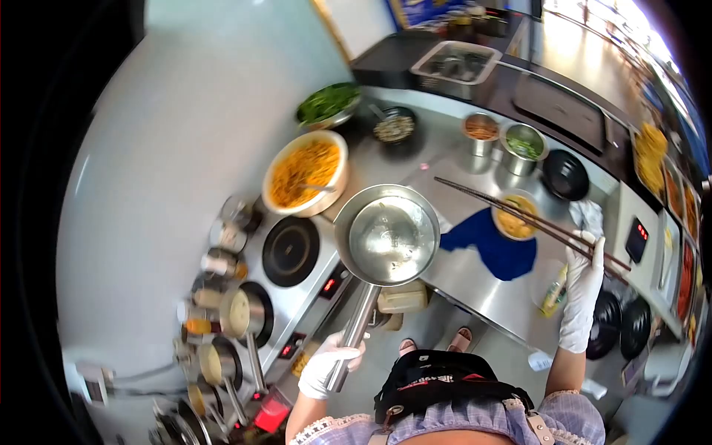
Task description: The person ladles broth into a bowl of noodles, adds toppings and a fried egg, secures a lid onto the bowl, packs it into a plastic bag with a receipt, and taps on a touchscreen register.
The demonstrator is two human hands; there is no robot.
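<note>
Our left hand [331, 363] grips the steel saucepan [387, 234] by its handle [361, 315], between the hob [291, 251] at left and the blue cloth [508, 258] at right; it may hold clear liquid. Our right hand [584, 285] holds long chopsticks [475, 195] over the small bowl [517, 236], farther right.

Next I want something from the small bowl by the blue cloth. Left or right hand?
Right, I'd judge. The right hand holds long chopsticks that cross over the small bowl in this view, and is nearer. The left hand grips the pan handle, farther off.
</note>
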